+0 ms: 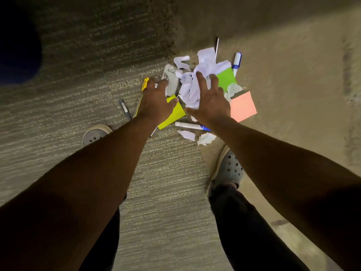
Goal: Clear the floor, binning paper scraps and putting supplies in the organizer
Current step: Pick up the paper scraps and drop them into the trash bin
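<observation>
**Head view: two hands above a pile of paper and supplies on the floor**

Head camera, looking straight down. Both bare forearms reach forward over a carpeted floor [78,79]. The left hand [156,98] is spread, fingers apart and loosely bent, holding nothing; its fingertips lie over a grey stapler [172,79] and a yellow knife [145,84], though contact cannot be judged. The right hand [212,100] is likewise spread, fingers apart, over the white crumpled paper [190,87]; whether it touches the paper cannot be told.

The paper scraps sit in the middle of the pile, between the two hands. Further torn pieces lie beyond it, a curled strip [181,62] and a larger sheet [206,54], and two small scraps [197,136] lie on the near side, just beside the right shoe [228,169].

Supplies ring the paper: a green note [226,78] and a pink note [243,106] to the right, a yellow note [173,114] partly under the left hand, a blue-capped marker [236,62] at the far right, a second marker [190,126] near the right wrist, a dark pen [125,108] to the left, and a thin white stick [216,46] at the far edge. The left shoe [95,133] stands near the pen. Dark trousers [244,222] show below the arms.
</observation>
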